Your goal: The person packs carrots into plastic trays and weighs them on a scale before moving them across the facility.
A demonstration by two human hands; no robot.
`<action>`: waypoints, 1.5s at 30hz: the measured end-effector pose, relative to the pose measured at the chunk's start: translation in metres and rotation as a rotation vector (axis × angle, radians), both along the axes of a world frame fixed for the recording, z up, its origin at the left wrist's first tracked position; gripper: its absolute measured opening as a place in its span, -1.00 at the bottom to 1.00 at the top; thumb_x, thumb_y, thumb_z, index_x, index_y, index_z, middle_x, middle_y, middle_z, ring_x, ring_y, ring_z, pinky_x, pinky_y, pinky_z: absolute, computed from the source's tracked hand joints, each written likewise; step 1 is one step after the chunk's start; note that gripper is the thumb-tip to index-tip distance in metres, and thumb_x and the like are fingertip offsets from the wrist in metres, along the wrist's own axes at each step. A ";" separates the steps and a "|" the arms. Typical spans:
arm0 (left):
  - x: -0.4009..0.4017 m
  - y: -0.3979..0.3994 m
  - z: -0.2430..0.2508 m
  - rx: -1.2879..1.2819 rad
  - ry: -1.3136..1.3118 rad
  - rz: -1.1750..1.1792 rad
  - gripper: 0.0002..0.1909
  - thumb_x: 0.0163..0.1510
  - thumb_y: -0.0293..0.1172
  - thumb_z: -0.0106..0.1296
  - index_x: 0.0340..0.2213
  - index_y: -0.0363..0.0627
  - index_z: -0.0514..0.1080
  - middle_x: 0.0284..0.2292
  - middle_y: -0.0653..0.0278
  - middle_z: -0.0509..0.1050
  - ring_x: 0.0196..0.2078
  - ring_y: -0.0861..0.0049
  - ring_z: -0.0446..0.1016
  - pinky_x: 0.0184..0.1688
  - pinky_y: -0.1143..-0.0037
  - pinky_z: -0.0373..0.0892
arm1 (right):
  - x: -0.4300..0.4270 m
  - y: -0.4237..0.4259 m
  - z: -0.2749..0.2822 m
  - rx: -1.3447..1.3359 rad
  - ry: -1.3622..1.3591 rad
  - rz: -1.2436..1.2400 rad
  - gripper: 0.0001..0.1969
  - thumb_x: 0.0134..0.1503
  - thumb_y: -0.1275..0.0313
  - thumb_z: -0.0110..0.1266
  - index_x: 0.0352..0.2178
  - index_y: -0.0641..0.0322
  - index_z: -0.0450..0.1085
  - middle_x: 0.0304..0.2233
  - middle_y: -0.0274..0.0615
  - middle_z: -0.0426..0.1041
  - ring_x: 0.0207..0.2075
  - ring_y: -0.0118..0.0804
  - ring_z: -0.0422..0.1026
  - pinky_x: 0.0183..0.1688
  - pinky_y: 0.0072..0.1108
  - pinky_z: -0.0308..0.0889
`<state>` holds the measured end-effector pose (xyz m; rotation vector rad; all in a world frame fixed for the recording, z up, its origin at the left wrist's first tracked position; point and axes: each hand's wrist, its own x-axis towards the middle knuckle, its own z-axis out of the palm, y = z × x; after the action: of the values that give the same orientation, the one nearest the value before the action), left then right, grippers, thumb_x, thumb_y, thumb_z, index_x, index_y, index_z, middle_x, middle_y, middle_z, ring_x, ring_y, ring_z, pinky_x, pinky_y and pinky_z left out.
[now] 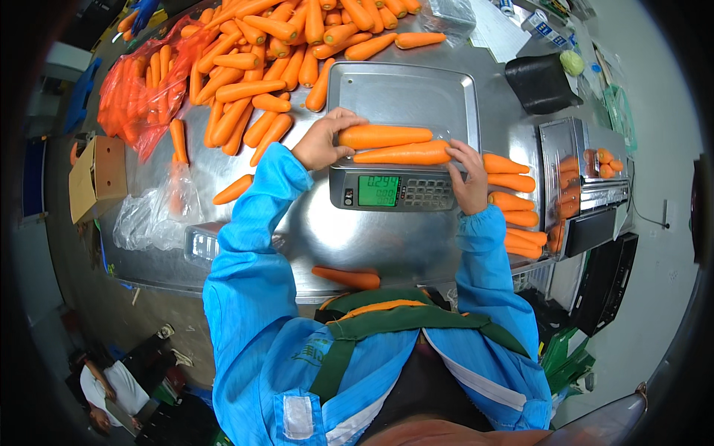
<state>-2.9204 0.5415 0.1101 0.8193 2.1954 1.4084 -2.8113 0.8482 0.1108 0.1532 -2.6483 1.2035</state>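
Two orange carrots lie side by side, one upper carrot (385,136) and one lower carrot (401,153), across the front of a digital scale's metal pan (407,89). Clear plastic, seemingly a tray, shows at their right end. My left hand (323,139) has fingers and thumb around the left end of the upper carrot. At the lower carrot's thick right end, my right hand (471,175) grips with its fingertips, thumb beside the keypad. Below them the scale's green display (378,190) is lit. How far either hand also holds the plastic is hidden.
A big carrot pile (262,72) and a red plastic bag (145,95) of carrots fill the back left. Carrots line the right (513,200), beside a metal machine (563,167). One carrot (347,277) lies at the steel table's front edge. A person (114,384) is at lower left.
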 end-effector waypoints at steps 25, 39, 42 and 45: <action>0.022 -0.028 -0.013 -0.001 -0.118 0.645 -0.67 -0.01 -0.22 0.10 -0.33 -0.28 0.48 -0.35 0.18 0.46 -0.31 0.50 0.42 -0.24 0.56 0.33 | 0.006 0.000 0.015 -0.445 -0.061 -0.257 -0.81 0.11 0.53 -0.04 -0.23 0.36 0.38 -0.32 -0.22 0.41 -0.35 -0.48 0.42 -0.29 -0.70 0.33; 0.007 0.020 -0.049 -0.003 0.130 0.788 -0.81 -0.18 -0.26 0.22 -0.49 -0.08 0.56 -0.01 -0.08 0.28 0.05 0.13 0.22 0.10 0.38 0.12 | -0.021 -0.039 0.008 0.331 0.026 -0.012 -0.60 -0.07 0.26 0.17 -0.20 0.25 0.40 0.01 0.06 0.21 0.08 0.04 0.10 0.11 -0.31 0.02; 0.013 0.018 -0.042 0.083 0.099 0.834 -0.82 -0.14 -0.33 0.20 -0.45 -0.15 0.54 -0.02 -0.04 0.29 0.04 0.19 0.25 0.09 0.42 0.13 | -0.027 -0.045 0.003 0.368 0.009 0.048 -0.61 -0.09 0.26 0.18 -0.22 0.22 0.41 0.01 0.08 0.21 0.09 0.06 0.09 0.11 -0.26 -0.01; 0.015 0.002 -0.050 0.247 0.037 0.948 -0.81 -0.10 -0.37 0.18 -0.45 -0.24 0.52 -0.08 0.03 0.35 0.00 0.32 0.29 0.04 0.45 0.18 | -0.031 -0.046 -0.002 0.309 0.020 0.084 -0.64 -0.11 0.33 0.19 -0.23 0.20 0.42 -0.03 0.03 0.26 0.06 0.01 0.14 0.10 -0.27 0.00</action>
<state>-2.9057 0.5437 0.0605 -0.2216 2.5895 2.1006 -2.8424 0.8025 0.1090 0.3281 -2.8189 0.8007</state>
